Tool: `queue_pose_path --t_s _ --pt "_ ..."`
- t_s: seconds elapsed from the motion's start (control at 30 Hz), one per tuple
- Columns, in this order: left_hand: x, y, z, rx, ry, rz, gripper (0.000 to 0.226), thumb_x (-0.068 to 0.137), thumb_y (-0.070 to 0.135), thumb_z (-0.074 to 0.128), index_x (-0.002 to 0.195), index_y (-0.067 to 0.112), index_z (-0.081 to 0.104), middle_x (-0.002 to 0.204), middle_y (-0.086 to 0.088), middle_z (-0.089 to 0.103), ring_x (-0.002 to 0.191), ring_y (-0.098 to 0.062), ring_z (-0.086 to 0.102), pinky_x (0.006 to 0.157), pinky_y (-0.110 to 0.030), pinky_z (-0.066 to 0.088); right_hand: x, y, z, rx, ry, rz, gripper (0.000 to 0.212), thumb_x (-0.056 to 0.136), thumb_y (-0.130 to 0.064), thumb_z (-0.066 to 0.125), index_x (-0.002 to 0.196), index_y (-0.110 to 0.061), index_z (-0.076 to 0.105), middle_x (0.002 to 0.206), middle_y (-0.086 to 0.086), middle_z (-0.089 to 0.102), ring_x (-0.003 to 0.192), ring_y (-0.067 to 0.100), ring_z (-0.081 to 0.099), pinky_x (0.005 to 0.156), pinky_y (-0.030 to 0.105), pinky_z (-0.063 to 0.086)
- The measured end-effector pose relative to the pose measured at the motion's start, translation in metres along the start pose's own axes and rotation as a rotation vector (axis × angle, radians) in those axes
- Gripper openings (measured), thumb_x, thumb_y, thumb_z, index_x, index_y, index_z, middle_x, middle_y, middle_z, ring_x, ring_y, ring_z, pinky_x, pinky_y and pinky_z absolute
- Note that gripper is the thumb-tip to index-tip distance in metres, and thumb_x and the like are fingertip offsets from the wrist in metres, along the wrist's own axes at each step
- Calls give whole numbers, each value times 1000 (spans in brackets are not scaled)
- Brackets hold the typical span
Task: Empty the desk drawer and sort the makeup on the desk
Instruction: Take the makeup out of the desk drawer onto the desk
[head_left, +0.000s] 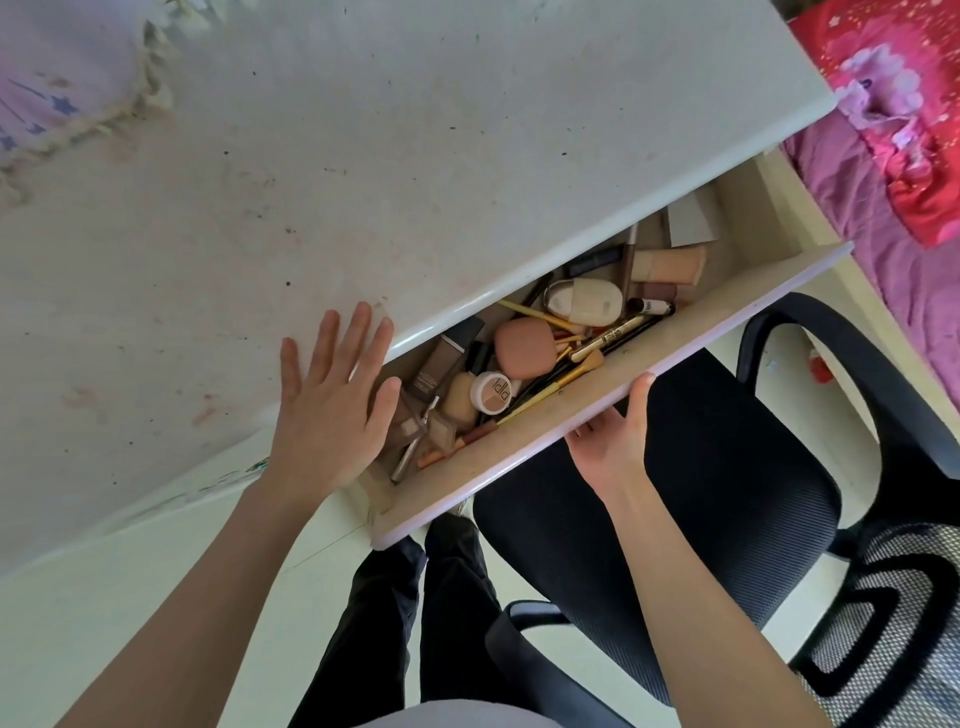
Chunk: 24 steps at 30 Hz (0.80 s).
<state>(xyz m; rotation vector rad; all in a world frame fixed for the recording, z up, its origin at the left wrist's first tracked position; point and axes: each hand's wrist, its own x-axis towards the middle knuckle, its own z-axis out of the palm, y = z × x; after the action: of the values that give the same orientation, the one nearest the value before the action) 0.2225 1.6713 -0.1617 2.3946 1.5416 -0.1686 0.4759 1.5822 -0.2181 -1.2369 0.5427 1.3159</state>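
The desk drawer (597, 400) is pulled partly out from under the white desk top (363, 182). Inside lie several makeup items: a pink compact (522, 347), a cream oval case (584, 303), a round two-tone pot (491, 391), a dark foundation bottle (441, 364), a beige tube (670, 264) and yellow-handled brushes (550, 387). My right hand (615, 436) grips the drawer's front panel from below, thumb up over its edge. With fingers spread and straight, my left hand (332, 400) hovers over the desk edge and the drawer's left end, holding nothing.
A black mesh office chair (701, 467) stands right under the drawer front. A bed with pink bedding (883, 208) and a red pillow lies to the right. A fringed pale cloth (67, 93) covers the desk's far left corner. My dark-trousered legs (431, 613) are below.
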Motion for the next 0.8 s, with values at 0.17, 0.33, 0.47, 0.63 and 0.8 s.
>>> queue_pose_path --t_s 0.17,0.33,0.47,0.63,0.8 --pt "0 -1 6 49 19 10 61 91 42 17 147 19 17 155 -7 17 142 -32 14 109 -58 8 -4 -4 0 -15 24 1 81 79 -66 54 134 -7 44 131 13 51 121 28 50 107 43 39" --pt "-10 7 11 46 58 7 60 89 36 26 144 14 21 153 -12 22 140 -36 18 108 -60 12 -27 -10 10 -121 109 -45 43 92 -40 53 123 -10 50 121 12 58 110 25 56 97 41 47" --pt "-35 26 17 -100 118 53 52 91 27 33 140 9 31 149 -12 31 140 -31 22 113 -54 13 -54 -15 16 -736 224 -131 24 96 -30 51 99 -9 62 89 8 68 83 17 67 70 29 55" --pt "-32 39 43 -196 -43 117 44 92 21 32 130 5 47 136 -16 47 127 -34 44 102 -49 39 -61 -24 29 -1469 167 -745 22 95 -26 51 98 -8 64 77 1 64 74 15 63 79 31 52" --pt "9 51 67 -239 -122 -150 50 95 16 42 141 3 31 140 -21 38 125 -35 40 103 -42 33 -3 -23 66 -1854 -114 -808 39 94 -20 50 130 -7 48 125 13 53 116 28 48 97 39 42"
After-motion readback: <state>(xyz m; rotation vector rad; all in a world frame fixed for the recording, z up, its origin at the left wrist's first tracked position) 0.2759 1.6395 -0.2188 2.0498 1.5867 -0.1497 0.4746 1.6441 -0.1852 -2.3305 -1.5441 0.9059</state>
